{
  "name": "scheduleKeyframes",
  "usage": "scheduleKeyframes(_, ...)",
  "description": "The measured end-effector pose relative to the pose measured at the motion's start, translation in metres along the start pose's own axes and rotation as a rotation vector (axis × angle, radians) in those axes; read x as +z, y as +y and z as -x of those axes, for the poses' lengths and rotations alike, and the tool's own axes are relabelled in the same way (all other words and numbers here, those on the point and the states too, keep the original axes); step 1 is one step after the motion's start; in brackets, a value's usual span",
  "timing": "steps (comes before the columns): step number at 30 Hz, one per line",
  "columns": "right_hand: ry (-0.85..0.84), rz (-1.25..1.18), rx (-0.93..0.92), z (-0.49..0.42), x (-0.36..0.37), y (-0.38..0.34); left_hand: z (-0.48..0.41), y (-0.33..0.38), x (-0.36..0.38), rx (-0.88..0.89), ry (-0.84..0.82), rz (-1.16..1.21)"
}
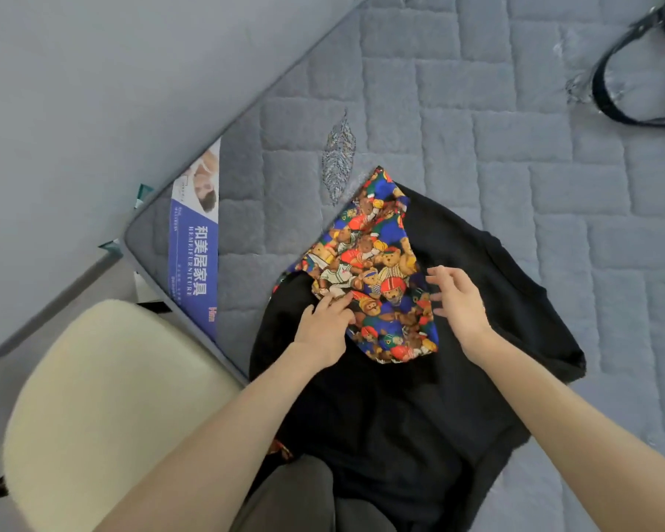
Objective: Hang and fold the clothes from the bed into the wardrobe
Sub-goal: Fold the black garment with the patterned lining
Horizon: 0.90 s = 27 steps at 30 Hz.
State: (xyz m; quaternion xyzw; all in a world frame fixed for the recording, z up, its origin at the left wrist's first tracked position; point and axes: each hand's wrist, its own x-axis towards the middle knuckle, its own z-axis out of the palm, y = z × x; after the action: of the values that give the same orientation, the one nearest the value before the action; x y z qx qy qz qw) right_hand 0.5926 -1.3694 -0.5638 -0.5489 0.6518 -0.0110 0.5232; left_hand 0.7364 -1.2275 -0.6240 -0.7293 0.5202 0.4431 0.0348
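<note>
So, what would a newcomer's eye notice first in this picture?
The bright teddy-bear print cloth in the middle stands out first, lying on a black garment on the grey quilted mattress. The left hand touches its left edge, and the right hand is spread open by its right side.

You have a single view, worn on your head. It looks forward and steeply down along your forearms onto the bed (477, 109), close in, with your left hand (325, 324) and right hand (459, 301) mid-frame and a chair (112, 378) lower left.
</note>
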Motion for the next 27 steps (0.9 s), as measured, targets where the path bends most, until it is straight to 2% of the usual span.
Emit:
scheduleKeyframes(2,-0.113,0.072,0.038,0.002,0.003,0.009,0.001,0.0,-0.003,0.006,0.051,0.109)
scheduleKeyframes(4,-0.155,0.177,0.099,0.002,0.011,0.019,0.001,-0.004,-0.006,-0.004,0.131,0.276)
scheduleKeyframes(8,-0.038,0.435,0.256,0.005,0.025,0.036,-0.001,-0.007,-0.01,-0.106,0.308,0.414)
scheduleKeyframes(10,-0.079,0.524,0.359,0.009,0.026,0.043,-0.002,-0.008,-0.012,-0.14,0.326,0.426)
scheduleKeyframes(12,-0.086,0.475,0.372,0.012,0.024,0.05,-0.002,-0.006,-0.013,-0.142,0.318,0.433)
scheduleKeyframes(16,0.015,0.129,0.111,0.026,0.01,0.052,0.002,0.006,-0.016,-0.118,0.322,0.406)
scheduleKeyframes(19,0.094,-0.025,-0.016,0.043,-0.012,0.053,0.009,0.028,-0.015,-0.051,0.441,0.3)
scheduleKeyframes(22,0.207,-0.113,-0.028,0.057,-0.043,0.069,0.014,0.06,-0.009,0.02,0.573,0.191)
scheduleKeyframes(24,0.295,-0.138,-0.014,0.066,-0.068,0.087,0.018,0.085,-0.001,0.082,0.599,0.154)
scheduleKeyframes(27,0.255,-0.123,0.034,0.082,-0.109,0.12,0.018,0.121,0.02,0.155,0.443,0.1)
